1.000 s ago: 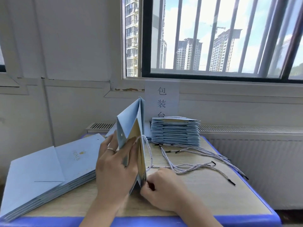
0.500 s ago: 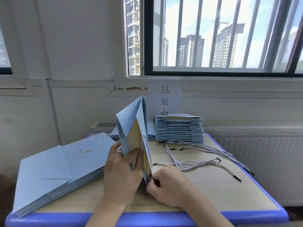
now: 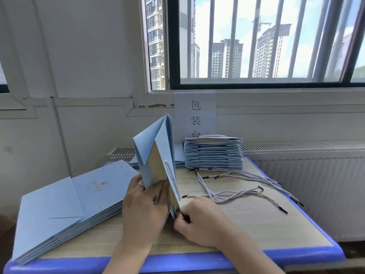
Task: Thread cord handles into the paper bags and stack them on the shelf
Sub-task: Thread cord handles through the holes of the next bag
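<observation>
Both forearms are running off the bottom edge. The left hand (image 3: 144,206) is gripping the upright paper bag (image 3: 156,147) at its near side, its fingers curling round the fold with their tips hiding behind the paper. The right hand (image 3: 201,220) is pressing against the bag's lower near corner. Its fingers are curling tight and pinching a small dark tip, seemingly the end of the cord (image 3: 169,173) looping over the bag's inner face; the pinch itself is hard to make out. The bag is rising between the hands over the bench (image 3: 256,224); whether its lower edge is touching the bench cannot be told. A stack of flat bags (image 3: 65,204) is lying at the left end. Farther right, loose cords (image 3: 237,192) are lying tangled before a stack of folded bags (image 3: 214,153), which is covering the foot of a paper sign (image 3: 195,115) under the barred window (image 3: 256,46).
</observation>
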`<state>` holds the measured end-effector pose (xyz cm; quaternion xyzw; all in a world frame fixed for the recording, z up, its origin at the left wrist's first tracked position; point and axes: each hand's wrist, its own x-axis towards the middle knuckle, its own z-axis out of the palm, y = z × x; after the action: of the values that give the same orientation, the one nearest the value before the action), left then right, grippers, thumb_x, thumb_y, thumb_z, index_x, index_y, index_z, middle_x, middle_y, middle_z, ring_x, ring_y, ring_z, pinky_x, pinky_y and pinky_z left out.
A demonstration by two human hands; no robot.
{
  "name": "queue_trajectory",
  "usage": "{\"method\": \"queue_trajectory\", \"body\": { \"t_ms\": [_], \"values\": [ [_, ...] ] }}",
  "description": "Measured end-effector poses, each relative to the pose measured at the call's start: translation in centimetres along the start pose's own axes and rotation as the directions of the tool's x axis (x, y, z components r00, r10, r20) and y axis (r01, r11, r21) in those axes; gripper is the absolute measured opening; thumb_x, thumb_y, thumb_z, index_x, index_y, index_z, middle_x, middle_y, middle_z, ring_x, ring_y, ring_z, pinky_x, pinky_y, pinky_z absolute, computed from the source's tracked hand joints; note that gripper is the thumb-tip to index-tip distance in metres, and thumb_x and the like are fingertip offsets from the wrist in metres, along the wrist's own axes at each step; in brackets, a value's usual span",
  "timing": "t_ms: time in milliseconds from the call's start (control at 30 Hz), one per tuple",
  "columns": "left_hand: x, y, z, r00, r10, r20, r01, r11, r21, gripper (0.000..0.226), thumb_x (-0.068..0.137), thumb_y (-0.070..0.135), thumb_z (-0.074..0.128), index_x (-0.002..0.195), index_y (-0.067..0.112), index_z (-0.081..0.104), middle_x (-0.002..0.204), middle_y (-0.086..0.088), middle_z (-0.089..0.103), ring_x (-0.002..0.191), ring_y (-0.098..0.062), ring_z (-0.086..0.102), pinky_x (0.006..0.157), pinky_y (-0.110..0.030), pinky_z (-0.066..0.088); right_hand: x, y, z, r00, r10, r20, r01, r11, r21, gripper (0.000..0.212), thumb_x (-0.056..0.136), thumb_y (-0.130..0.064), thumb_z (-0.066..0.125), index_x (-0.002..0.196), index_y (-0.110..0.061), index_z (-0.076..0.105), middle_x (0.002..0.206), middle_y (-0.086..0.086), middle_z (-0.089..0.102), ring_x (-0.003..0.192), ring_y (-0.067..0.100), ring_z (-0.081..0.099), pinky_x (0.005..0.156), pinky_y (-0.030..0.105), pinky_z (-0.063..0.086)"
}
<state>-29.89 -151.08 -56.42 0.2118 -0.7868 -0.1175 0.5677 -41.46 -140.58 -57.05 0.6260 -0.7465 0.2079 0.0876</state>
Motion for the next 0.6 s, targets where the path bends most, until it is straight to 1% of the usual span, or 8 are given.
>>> {"method": "queue_trajectory", "body": {
  "t_ms": [67,167,267,367,433,500,600],
  "values": [
    [-0.08,-0.06,0.12,1.000,-0.001,0.010,0.001,1.000,0.005,0.013,0.077,0.018,0.067,0.074,0.016,0.080,0.073,-0.010,0.067,0.082,-0.034,0.066,0.063,-0.028,0.047,0.01,0.11,-0.04,1.000,-0.007,-0.001,0.007,1.000,0.005,0.041,0.080,-0.038,0.043,0.052,-0.011,0.032,0.048,0.000,0.037,0.057,0.025,0.044,0.056,0.035,0.044],
    [0.02,0.09,0.12,1.000,0.000,-0.005,0.000,1.000,-0.010,0.026,0.082,0.030,0.057,0.071,0.019,0.079,0.069,-0.008,0.066,0.078,-0.032,0.065,0.059,-0.031,0.050,-0.02,0.17,0.10,1.000,-0.013,-0.004,0.013,1.000,0.004,0.041,0.080,-0.039,0.042,0.053,-0.010,0.033,0.049,0.001,0.038,0.056,0.025,0.045,0.055,0.035,0.044],
    [-0.01,0.44,-0.02,1.000,0.010,-0.016,-0.010,0.999,-0.032,0.029,0.082,0.033,0.053,0.070,0.021,0.077,0.066,-0.004,0.065,0.073,-0.030,0.063,0.056,-0.034,0.051,0.00,0.14,0.19,1.000,-0.022,-0.007,0.022,1.000,-0.002,0.041,0.082,-0.039,0.042,0.053,-0.010,0.034,0.049,0.002,0.039,0.055,0.024,0.044,0.055,0.036,0.044],
    [-0.19,0.01,0.12,0.999,0.005,0.034,-0.003,0.999,-0.035,0.030,0.081,0.035,0.052,0.077,0.023,0.079,0.069,-0.005,0.064,0.073,-0.029,0.062,0.057,-0.032,0.050,0.07,0.11,0.03,1.000,-0.028,-0.010,0.027,1.000,-0.014,0.043,0.085,-0.037,0.044,0.054,-0.010,0.034,0.050,0.001,0.038,0.055,0.022,0.040,0.055,0.035,0.041],
    [-0.25,-0.40,0.19,0.997,-0.021,0.070,0.024,0.999,-0.044,0.031,0.081,0.037,0.051,0.078,0.024,0.080,0.070,-0.005,0.062,0.072,-0.027,0.061,0.057,-0.032,0.049,0.01,0.00,-0.09,1.000,-0.028,-0.009,0.028,1.000,-0.006,0.044,0.088,-0.034,0.048,0.054,-0.009,0.035,0.050,0.001,0.038,0.051,0.018,0.035,0.053,0.034,0.037],
    [-0.30,-0.45,0.08,0.994,-0.057,0.088,0.063,0.996,-0.062,0.032,0.080,0.040,0.051,0.078,0.028,0.080,0.073,-0.005,0.062,0.071,-0.026,0.061,0.060,-0.034,0.052,-0.08,-0.09,-0.13,1.000,-0.030,-0.009,0.030,1.000,-0.008,0.044,0.089,-0.033,0.050,0.055,-0.009,0.037,0.051,0.001,0.038,0.049,0.015,0.034,0.052,0.033,0.031],
    [-0.37,-0.25,-0.07,0.990,-0.100,0.102,0.110,0.989,-0.097,0.030,0.079,0.046,0.052,0.080,0.033,0.079,0.077,-0.005,0.065,0.074,-0.023,0.064,0.065,-0.036,0.054,-0.15,-0.09,-0.15,1.000,-0.030,-0.007,0.030,1.000,-0.009,0.044,0.089,-0.035,0.049,0.056,-0.009,0.036,0.051,0.001,0.037,0.050,0.013,0.034,0.053,0.033,0.031]
  ]
}}
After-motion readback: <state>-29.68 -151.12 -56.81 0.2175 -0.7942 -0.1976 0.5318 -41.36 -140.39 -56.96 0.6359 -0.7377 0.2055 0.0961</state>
